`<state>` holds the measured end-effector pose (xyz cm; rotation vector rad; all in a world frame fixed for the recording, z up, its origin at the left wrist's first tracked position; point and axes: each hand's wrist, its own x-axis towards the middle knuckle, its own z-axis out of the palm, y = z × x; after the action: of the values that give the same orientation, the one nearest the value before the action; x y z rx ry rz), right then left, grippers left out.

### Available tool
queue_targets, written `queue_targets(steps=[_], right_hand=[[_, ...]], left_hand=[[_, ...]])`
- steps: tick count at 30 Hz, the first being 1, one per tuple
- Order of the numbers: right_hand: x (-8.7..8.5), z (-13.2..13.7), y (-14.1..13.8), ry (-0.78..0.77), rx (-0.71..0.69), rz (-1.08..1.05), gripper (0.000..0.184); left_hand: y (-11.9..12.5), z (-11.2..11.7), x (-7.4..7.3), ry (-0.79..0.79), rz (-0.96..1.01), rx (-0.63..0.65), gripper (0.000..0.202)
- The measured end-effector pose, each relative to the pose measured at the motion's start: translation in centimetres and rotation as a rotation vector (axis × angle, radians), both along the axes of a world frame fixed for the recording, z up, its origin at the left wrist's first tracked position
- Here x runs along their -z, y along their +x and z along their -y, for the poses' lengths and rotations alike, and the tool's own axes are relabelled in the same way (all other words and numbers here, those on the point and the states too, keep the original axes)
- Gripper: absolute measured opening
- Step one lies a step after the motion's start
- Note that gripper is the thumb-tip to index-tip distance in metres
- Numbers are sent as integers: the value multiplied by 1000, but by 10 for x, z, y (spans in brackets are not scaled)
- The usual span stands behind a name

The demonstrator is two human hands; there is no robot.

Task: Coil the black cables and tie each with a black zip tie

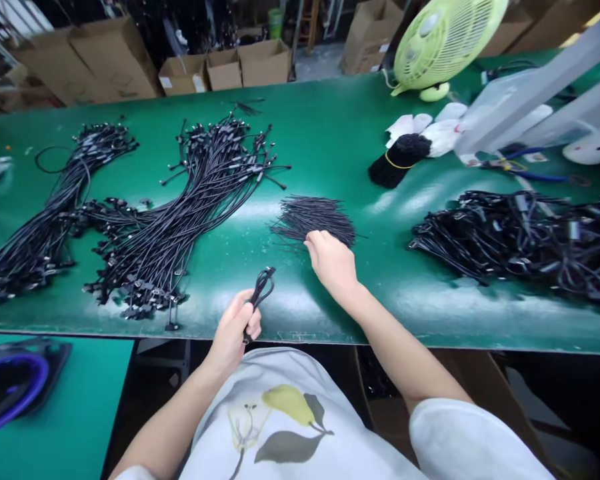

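My left hand (233,331) is raised just above the front edge of the green-topped workbench (320,133), shut on a short looped black cable (263,287). My right hand (333,263) lies flat on the bench, with its fingertips touching the near side of a loose bundle of thin black wires (313,220). Its fingers look extended, and no wire shows gripped in them. To the left lie long bundles of black cables with connectors (195,207), and a second bundle (45,213) lies farther left.
A tangled heap of black cables (515,240) covers the bench's right side. Behind it are a yellow-banded black wire bundle (397,160), blue-handled pliers (530,167) and a green fan (445,40). A teal surface (65,407) sits lower left. Cardboard boxes (225,70) stand beyond the bench.
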<state>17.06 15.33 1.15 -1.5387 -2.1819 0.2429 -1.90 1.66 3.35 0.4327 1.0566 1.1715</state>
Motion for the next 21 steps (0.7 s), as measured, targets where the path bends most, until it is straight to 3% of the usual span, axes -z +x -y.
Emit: queue_targets(steps=[4,6,8,10,12,14,17,21], right_hand=[[1,51,-34,-347,-389,-500,18],[0,73,-46,-397,-453,-574,18],[-3,85,-51,-222,-479,-442,18],[-10,86,-50,101,-561,-188,20],[-19,80,-49,430,-709,30,22],[-27,72,-49,620,-902,150,23],[-37,65,-51,653,-1105,259,23],[-45,65,-56,608,-1168,367,24]], left_hand=[[7,-6,4,84,9,8,55],[3,-7,8,147,-76,-8,50],[-4,-6,12,199,-247,-12,45],[-13,-4,15,250,-483,20,40],[-19,-1,16,319,-699,86,37],[-24,1,18,369,-815,167,35],[-29,7,21,319,-780,280,38],[-33,16,25,161,-548,282,59]])
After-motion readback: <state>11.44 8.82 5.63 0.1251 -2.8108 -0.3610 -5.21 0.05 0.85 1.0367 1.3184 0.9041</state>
